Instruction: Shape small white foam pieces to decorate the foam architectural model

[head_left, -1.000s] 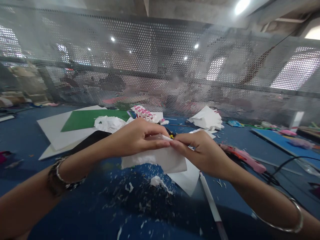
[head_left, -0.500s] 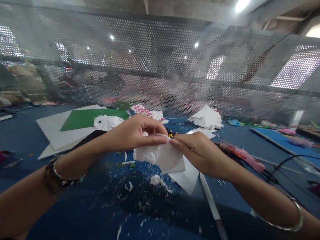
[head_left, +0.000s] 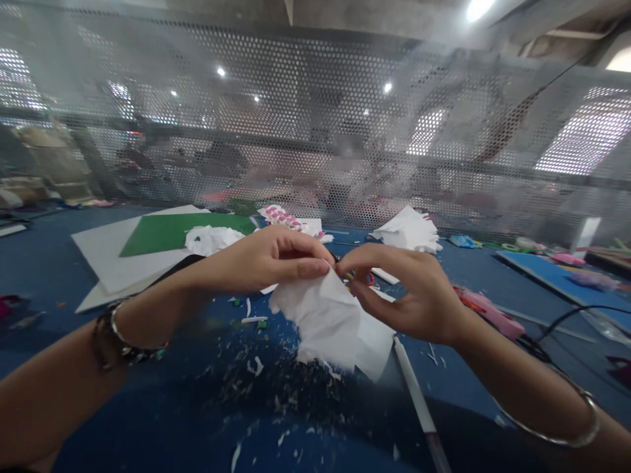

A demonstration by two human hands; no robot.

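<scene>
My left hand pinches the top corner of a thin, creased white paper sheet between thumb and fingers. The sheet hangs above the blue table, its lower edge ragged. Close by on the right, my right hand has its thumb and forefinger apart, the fingertips near the sheet's upper corner. Whether they touch it is hard to make out. Behind and below the hanging sheet lies another white sheet. A white stick-like tool with a dark lower end rests beneath my right hand.
White scraps litter the blue table. A green sheet and crumpled white paper lie at left. White sheets are piled at the back, before a perforated screen. A pink corded tool lies at right.
The white sheet has opened out and hangs lower. My right hand's thumb and forefinger have spread, and the hand has shifted slightly right. My left hand stays pinched in nearly the same place.
</scene>
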